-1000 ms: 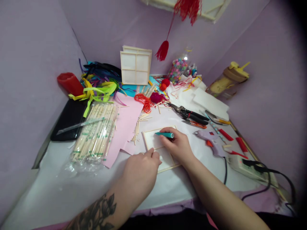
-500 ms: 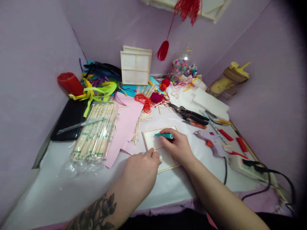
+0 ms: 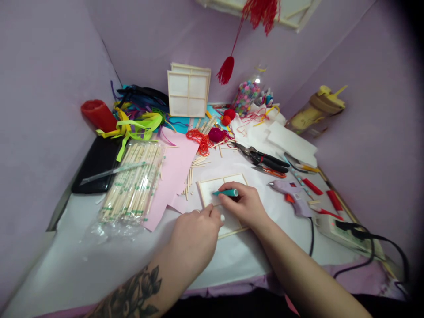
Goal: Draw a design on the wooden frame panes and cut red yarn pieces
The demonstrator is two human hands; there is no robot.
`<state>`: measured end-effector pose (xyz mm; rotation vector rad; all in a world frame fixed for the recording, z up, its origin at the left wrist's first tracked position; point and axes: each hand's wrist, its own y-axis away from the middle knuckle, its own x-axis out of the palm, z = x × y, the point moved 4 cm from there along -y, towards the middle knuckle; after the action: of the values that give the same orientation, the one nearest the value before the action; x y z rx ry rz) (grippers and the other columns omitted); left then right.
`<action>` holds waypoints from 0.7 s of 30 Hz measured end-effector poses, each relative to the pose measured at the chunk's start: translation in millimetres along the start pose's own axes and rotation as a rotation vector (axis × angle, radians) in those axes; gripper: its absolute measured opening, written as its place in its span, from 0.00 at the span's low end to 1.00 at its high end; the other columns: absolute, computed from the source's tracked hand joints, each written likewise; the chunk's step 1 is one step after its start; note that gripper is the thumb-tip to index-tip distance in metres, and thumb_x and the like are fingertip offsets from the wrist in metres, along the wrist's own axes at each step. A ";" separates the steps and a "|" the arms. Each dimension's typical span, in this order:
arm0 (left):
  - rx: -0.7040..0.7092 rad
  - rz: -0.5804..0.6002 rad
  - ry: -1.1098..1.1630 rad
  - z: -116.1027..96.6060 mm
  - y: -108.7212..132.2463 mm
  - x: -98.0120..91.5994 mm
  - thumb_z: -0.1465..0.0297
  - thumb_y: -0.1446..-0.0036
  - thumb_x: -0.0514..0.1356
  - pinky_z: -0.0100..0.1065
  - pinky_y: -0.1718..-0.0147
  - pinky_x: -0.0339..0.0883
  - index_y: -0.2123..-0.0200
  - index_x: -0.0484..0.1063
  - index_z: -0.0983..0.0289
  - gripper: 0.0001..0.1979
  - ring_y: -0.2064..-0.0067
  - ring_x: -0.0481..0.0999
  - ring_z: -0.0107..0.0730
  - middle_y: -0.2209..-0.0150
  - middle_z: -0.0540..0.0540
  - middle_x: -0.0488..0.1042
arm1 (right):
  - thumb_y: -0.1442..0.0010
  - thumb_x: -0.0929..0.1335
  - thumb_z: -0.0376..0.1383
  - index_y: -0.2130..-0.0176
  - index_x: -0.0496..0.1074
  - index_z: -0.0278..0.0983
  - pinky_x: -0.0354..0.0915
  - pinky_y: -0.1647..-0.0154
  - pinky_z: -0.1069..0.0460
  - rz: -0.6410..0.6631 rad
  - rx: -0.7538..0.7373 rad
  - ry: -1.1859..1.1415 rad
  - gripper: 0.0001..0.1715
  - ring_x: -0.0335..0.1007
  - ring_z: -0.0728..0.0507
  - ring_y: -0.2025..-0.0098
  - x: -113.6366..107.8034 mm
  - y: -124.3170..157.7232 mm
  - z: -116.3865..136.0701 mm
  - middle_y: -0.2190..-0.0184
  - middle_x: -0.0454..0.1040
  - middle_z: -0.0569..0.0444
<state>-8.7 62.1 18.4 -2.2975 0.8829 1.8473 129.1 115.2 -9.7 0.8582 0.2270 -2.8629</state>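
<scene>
My right hand [image 3: 247, 204] is closed around a teal marker [image 3: 229, 193], its tip at the upper left pane of a square white paper panel framed with thin wooden sticks [image 3: 233, 228]. The panel lies flat on the white-covered table. My left hand [image 3: 195, 234] rests on the panel's lower left side, fingers curled together. A small white end [image 3: 222, 217] sticks out from those fingers; the rest of that thing is hidden. I cannot make out any mark on the paper under the marker tip.
Left lies a bag of wooden chopsticks [image 3: 130, 185] by pink paper [image 3: 172, 172]. Behind are loose sticks [image 3: 188, 179], red yarn [image 3: 198, 140] and upright panels [image 3: 187, 95]. Right are pruning shears [image 3: 265, 160], a glue gun [image 3: 289, 190] and a corded power strip [image 3: 344, 234].
My right hand has shifted the marker slightly down and left over the upper left pane. The left hand stays in place on the panel.
</scene>
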 end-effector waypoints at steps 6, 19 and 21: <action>0.009 -0.009 0.000 0.4 -0.2 1.8 0.69 0.33 0.48 0.38 0.70 0.69 0.53 0.70 0.66 0.14 0.64 0.80 0.44 0.62 0.59 0.78 | 0.47 0.69 0.36 0.67 0.76 0.38 0.68 0.74 0.54 -0.026 -0.008 -0.003 0.06 0.73 0.47 0.74 -1.9 0.5 0.5 0.71 0.79 0.54; 0.022 -0.033 -0.017 0.9 -0.3 3.8 0.70 0.33 0.48 0.38 0.70 0.69 0.54 0.71 0.66 0.13 0.64 0.80 0.43 0.59 0.59 0.78 | 0.47 0.69 0.35 0.67 0.76 0.39 0.68 0.74 0.55 0.020 -0.070 0.002 0.06 0.73 0.47 0.73 2.4 4.4 3.7 0.70 0.79 0.54; 0.028 -0.033 -0.024 0.5 -0.3 4.0 0.70 0.33 0.49 0.37 0.69 0.70 0.54 0.71 0.66 0.13 0.64 0.80 0.42 0.60 0.60 0.78 | 0.48 0.69 0.35 0.67 0.76 0.39 0.69 0.74 0.55 0.037 -0.081 -0.016 0.06 0.74 0.47 0.73 3.4 4.6 5.4 0.71 0.80 0.54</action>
<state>-8.6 61.0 14.5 -2.2547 0.8577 1.8331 124.2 109.5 -7.6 0.8157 0.3197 -2.8039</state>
